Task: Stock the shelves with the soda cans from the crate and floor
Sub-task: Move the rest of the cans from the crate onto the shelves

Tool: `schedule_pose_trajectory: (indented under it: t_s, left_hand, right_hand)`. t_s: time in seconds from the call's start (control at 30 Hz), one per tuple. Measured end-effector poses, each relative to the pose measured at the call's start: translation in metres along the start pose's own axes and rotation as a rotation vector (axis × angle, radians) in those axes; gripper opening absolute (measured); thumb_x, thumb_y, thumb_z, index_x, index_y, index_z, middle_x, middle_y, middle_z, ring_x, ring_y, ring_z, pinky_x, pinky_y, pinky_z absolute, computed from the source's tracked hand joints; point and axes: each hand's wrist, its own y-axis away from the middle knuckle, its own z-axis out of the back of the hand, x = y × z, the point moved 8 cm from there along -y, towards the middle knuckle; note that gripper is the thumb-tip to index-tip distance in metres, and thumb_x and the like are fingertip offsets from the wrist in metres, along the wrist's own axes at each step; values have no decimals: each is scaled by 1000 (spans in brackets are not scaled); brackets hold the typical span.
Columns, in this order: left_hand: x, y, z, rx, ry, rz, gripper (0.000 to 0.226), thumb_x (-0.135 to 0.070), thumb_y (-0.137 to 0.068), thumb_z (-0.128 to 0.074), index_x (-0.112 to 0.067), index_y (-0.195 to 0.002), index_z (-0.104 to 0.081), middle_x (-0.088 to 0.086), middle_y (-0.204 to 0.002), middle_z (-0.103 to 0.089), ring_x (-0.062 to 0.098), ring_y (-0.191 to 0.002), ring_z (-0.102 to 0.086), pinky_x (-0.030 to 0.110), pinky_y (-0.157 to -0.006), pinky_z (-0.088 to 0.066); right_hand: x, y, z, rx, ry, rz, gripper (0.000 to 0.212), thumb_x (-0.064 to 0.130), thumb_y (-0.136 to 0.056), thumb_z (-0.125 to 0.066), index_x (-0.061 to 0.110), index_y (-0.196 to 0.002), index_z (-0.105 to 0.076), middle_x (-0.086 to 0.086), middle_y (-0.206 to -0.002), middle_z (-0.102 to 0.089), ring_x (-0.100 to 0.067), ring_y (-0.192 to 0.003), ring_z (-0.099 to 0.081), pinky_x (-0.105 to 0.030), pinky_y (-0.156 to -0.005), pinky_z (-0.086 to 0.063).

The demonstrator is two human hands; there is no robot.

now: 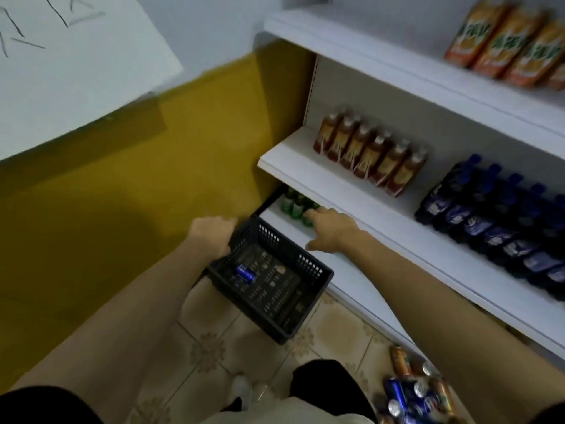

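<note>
My left hand (211,234) grips crate (318,272) rim, steadying it; right hand (331,229), grip loose, nudges green cans (295,206) deeper into bottom shelf (351,270).

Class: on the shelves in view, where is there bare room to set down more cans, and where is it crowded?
Free: bottom shelf right of the green cans; middle shelf left of the brown bottles. Crowded: the blue bottles and the floor pile of cans.

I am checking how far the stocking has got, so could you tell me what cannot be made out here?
- Green cans, head view: row hidden under the shelf above; count unknown.
- Right hand: fingertips blurred among them; grip unclear.
- Floor cans: pile cut by the bottom edge.
- Crate: near wall may hide more than the blue can.
</note>
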Motion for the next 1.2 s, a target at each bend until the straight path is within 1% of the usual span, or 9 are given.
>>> schedule_pose_trajectory:
  t_s: [0.17,0.37,0.47,0.57,0.63,0.73,0.9,1.07,1.2]
  left_hand:
    - [-6,-31,-51,107,81,-32,44,-33,-90,-58,-18,-128,-40,6,-118,-53,22,-106,-56,31,-67,-42]
    - [-13,-94,-102,199,172,6,47,-28,-94,-50,-18,-137,-35,8,-131,-49,26,-119,-51,38,-90,-46]
    - [-22,-143,-139,294,238,37,56,-29,-94,-50,-18,-144,-28,10,-137,-44,29,-124,-46,40,-96,-44]
    - [-37,-205,-188,323,385,36,62,-33,-89,-59,-17,-142,-32,11,-138,-45,32,-123,-48,45,-98,-44]
    - [-47,-247,-230,367,426,9,66,-33,-87,-64,-18,-142,-31,12,-135,-47,33,-119,-50,49,-95,-46]
    - [-58,-304,-313,405,332,-63,72,-31,-88,-64,-23,-146,-22,11,-139,-42,33,-124,-45,48,-94,-47]
    - [-52,-388,-457,415,203,-121,69,-25,-87,-63,-23,-144,-24,9,-148,-29,29,-134,-33,43,-98,-43]
    - [-41,-460,-569,382,241,-51,83,-40,-84,-65,-23,-148,-15,9,-149,-25,28,-136,-27,41,-103,-38]
    - [-53,-497,-623,386,34,-178,91,-44,-83,-67,-23,-150,-9,9,-154,-12,29,-139,-18,42,-106,-33]
  right_hand:
    - [6,-45,-51,158,-16,26,79,48,-83,-66,16,-146,-29,-11,-139,-43,-31,-121,-48,-43,-91,-49]
    - [1,-117,-106,312,-99,125,80,46,-83,-66,17,-147,-26,-12,-138,-43,-30,-121,-47,-38,-93,-45]
    - [-4,-169,-140,367,-264,154,80,44,-83,-67,16,-148,-29,-10,-144,-41,-28,-127,-45,-34,-101,-40]
    - [-10,-231,-191,358,-535,112,73,42,-80,-72,11,-141,-43,-7,-139,-48,-24,-128,-45,-24,-101,-33]
    - [-12,-271,-238,356,-582,38,72,38,-78,-74,13,-139,-45,-7,-137,-51,-25,-125,-48,-29,-103,-36]
    - [-4,-326,-334,407,-659,-51,82,41,-74,-75,16,-143,-40,-9,-143,-47,-28,-129,-46,-42,-107,-38]
    - [16,-414,-489,474,-607,-129,67,34,-88,-67,19,-144,-36,-8,-145,-42,-31,-129,-45,-44,-103,-42]
    - [43,-485,-605,461,-660,-177,67,34,-86,-68,17,-142,-36,-10,-138,-46,-31,-122,-50,-39,-94,-48]
    - [57,-519,-657,375,-735,-207,79,39,-83,-69,16,-147,-28,-13,-138,-45,-34,-122,-49,-41,-94,-47]
